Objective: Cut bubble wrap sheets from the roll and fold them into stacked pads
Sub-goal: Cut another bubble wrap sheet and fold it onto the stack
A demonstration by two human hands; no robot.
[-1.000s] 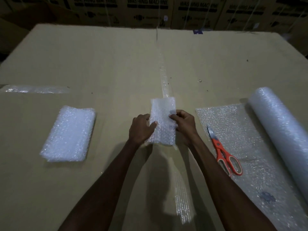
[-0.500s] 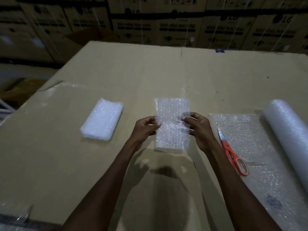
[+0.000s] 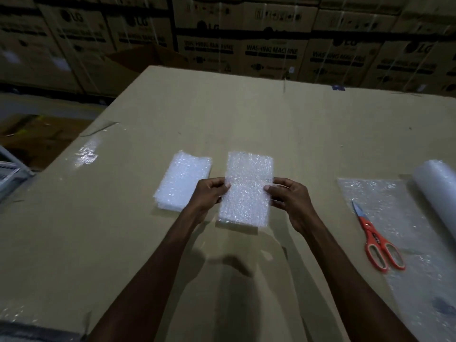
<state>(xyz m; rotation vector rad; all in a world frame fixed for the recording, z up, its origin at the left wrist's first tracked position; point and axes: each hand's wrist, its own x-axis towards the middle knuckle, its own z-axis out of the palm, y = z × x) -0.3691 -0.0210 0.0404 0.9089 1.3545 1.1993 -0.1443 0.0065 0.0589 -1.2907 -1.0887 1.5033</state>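
Observation:
A folded bubble wrap pad [image 3: 246,188] is held above the cardboard table [image 3: 246,119], long side pointing away from me. My left hand [image 3: 209,193] pinches its left edge and my right hand [image 3: 288,196] pinches its right edge. Just left of it, a stack of folded pads [image 3: 182,178] lies on the table, partly hidden behind my left hand. The bubble wrap roll [image 3: 436,191] lies at the right edge, with its unrolled sheet [image 3: 394,218] spread toward me. Orange-handled scissors [image 3: 375,238] lie on that sheet.
Stacked cardboard washing machine boxes [image 3: 271,50] stand behind the table. The table's left edge drops off to the floor, where a pale object [image 3: 9,171] sits. Clear tape strips [image 3: 86,154] shine on the left part of the table.
Both hands have carried the folded pad leftward, close beside the stack of pads. The view has swung left and up, showing more of the boxes behind.

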